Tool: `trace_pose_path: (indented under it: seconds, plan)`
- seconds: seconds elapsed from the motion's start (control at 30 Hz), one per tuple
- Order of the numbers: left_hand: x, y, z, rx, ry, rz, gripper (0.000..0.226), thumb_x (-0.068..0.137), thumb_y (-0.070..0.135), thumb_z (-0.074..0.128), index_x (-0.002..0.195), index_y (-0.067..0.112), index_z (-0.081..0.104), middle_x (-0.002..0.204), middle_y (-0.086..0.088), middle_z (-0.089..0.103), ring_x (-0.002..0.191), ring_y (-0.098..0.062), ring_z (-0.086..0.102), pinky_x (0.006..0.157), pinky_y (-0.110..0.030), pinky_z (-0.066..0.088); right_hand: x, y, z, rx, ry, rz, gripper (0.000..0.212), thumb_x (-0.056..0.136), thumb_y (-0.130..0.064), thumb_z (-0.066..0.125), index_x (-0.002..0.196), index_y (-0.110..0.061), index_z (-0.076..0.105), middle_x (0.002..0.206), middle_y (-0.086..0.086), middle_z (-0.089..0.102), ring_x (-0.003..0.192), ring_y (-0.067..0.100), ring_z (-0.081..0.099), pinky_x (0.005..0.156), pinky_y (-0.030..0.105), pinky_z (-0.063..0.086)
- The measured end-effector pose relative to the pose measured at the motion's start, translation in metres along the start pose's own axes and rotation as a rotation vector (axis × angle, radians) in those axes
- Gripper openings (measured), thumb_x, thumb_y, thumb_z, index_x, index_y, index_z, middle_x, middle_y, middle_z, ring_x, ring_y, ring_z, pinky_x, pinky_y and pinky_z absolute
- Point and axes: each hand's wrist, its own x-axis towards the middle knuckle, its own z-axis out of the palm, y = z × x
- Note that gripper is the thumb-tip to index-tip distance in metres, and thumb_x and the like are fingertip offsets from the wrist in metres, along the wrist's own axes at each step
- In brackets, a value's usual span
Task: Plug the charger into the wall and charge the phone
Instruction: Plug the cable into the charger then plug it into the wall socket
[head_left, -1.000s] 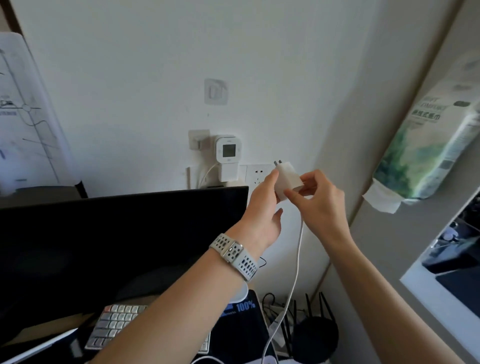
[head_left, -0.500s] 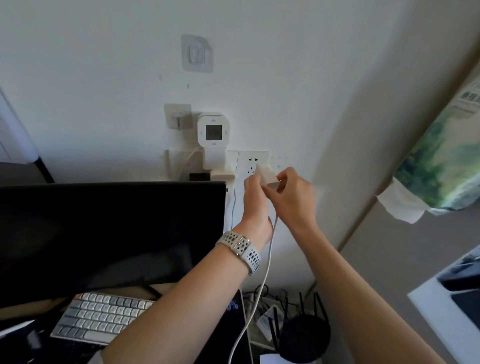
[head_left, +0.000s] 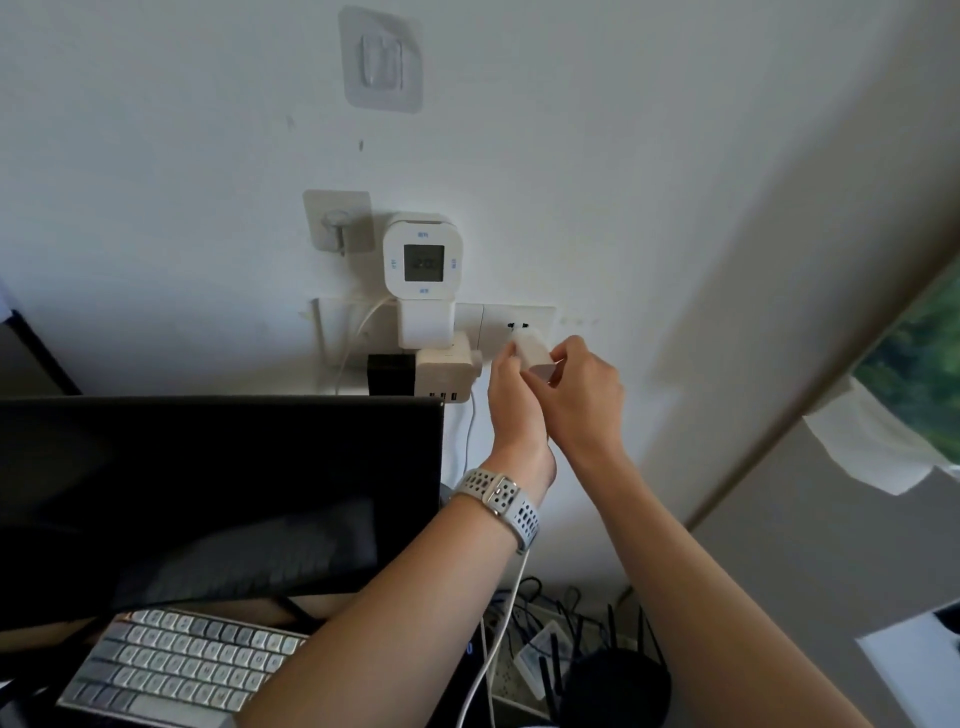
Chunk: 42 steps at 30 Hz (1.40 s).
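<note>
A white charger block (head_left: 532, 354) is pressed up against the white wall socket (head_left: 519, 326), just below its upper slots. My left hand (head_left: 514, 410), with a grey watch on the wrist, pinches the block from the left. From the right, my right hand (head_left: 584, 395) grips it. The charger's white cable (head_left: 496, 644) hangs down behind my left forearm to the floor. Whether the prongs are inside the socket is hidden by the block and fingers. No phone is in view.
Left of the socket sit a white clock cube (head_left: 422, 260), a beige multi-plug adapter (head_left: 444, 375) and a black plug (head_left: 390, 374). A dark monitor (head_left: 208, 493) and a keyboard (head_left: 176, 660) are lower left. A black router (head_left: 613, 680) and tangled cables lie below.
Both hands carried the charger from in front of the wall up to the socket. The camera has moved closer to the wall.
</note>
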Motion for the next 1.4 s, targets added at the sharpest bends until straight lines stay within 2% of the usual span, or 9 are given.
trace_pose_path:
  seconds: [0.3,0.5,0.7,0.93,1.0,1.07,1.2,1.27,1.4]
  plan:
    - [0.019,-0.007,0.002,0.052,-0.021,0.050,0.022,0.084,0.041,0.055,0.075,0.024,0.064,0.071,0.005,0.064,0.073,-0.015,0.064,0.069,-0.028,0.049,0.009,-0.006,0.001,-0.054,-0.018,-0.051,0.026,0.080,-0.026,0.063,0.087,-0.004,0.051,0.071,0.004,0.055,0.068,0.030,0.052,0.061,0.032,0.029]
    - [0.023,-0.009,0.005,0.143,-0.021,0.072,0.023,0.084,0.031,0.043,0.063,0.023,0.050,0.058,0.008,0.046,0.060,-0.014,0.049,0.059,-0.029,0.039,0.011,-0.014,-0.003,-0.184,-0.037,-0.097,0.017,0.085,-0.019,0.053,0.080,-0.009,0.039,0.072,0.005,0.049,0.063,0.029,0.044,0.059,0.034,0.029]
    - [0.034,-0.005,0.002,0.153,-0.013,0.021,0.037,0.088,0.032,0.047,0.054,0.022,0.054,0.050,0.010,0.054,0.056,-0.012,0.055,0.058,-0.026,0.044,0.017,-0.020,0.000,-0.251,-0.027,-0.125,0.017,0.086,-0.015,0.048,0.077,-0.008,0.035,0.065,0.003,0.040,0.061,0.029,0.039,0.058,0.035,0.026]
    - [0.033,-0.001,0.006,0.214,-0.010,0.039,0.028,0.079,0.040,0.044,0.067,0.021,0.062,0.063,0.006,0.060,0.071,-0.018,0.061,0.068,-0.032,0.048,0.029,-0.017,0.007,-0.266,-0.011,-0.119,0.016,0.083,-0.011,0.048,0.075,-0.008,0.034,0.055,-0.003,0.029,0.046,0.020,0.027,0.044,0.028,0.012]
    - [0.029,0.003,0.007,0.232,-0.005,0.019,0.039,0.077,0.042,0.042,0.088,0.014,0.068,0.071,0.002,0.062,0.083,-0.023,0.063,0.076,-0.039,0.051,0.029,-0.019,0.007,-0.267,-0.018,-0.102,0.016,0.084,-0.011,0.049,0.076,-0.008,0.035,0.056,-0.003,0.030,0.051,0.026,0.035,0.047,0.031,0.016]
    - [0.020,0.008,0.007,0.276,-0.008,0.020,0.038,0.076,0.041,0.040,0.089,0.015,0.064,0.079,-0.001,0.063,0.099,-0.030,0.063,0.090,-0.046,0.050,0.026,-0.023,0.005,-0.252,-0.041,-0.057,0.015,0.085,-0.012,0.048,0.078,-0.009,0.035,0.059,-0.001,0.035,0.061,0.033,0.044,0.053,0.033,0.026]
    - [-0.007,0.012,0.008,0.421,0.036,0.029,0.056,0.067,0.041,0.033,0.108,0.010,0.055,0.124,-0.022,0.057,0.126,-0.037,0.047,0.104,-0.055,0.041,0.010,-0.032,-0.008,-0.267,-0.082,0.005,0.005,0.087,-0.011,0.048,0.088,-0.009,0.043,0.091,0.014,0.063,0.071,0.034,0.050,0.058,0.037,0.035]
    - [-0.019,0.016,0.009,0.473,0.050,0.120,0.053,0.068,0.040,0.032,0.110,0.016,0.054,0.126,-0.018,0.055,0.124,-0.034,0.046,0.097,-0.051,0.046,0.000,-0.038,-0.019,-0.227,-0.039,0.002,0.014,0.089,-0.013,0.048,0.101,-0.007,0.049,0.103,0.014,0.062,0.078,0.035,0.056,0.060,0.037,0.038]
    - [-0.049,0.030,0.007,0.440,-0.128,0.169,0.049,0.072,0.039,0.039,0.115,0.021,0.054,0.126,-0.016,0.059,0.122,-0.028,0.052,0.095,-0.047,0.049,-0.022,-0.052,-0.050,-0.166,0.031,-0.075,0.031,0.090,-0.014,0.056,0.119,-0.011,0.048,0.119,0.010,0.059,0.094,0.032,0.062,0.070,0.041,0.049]
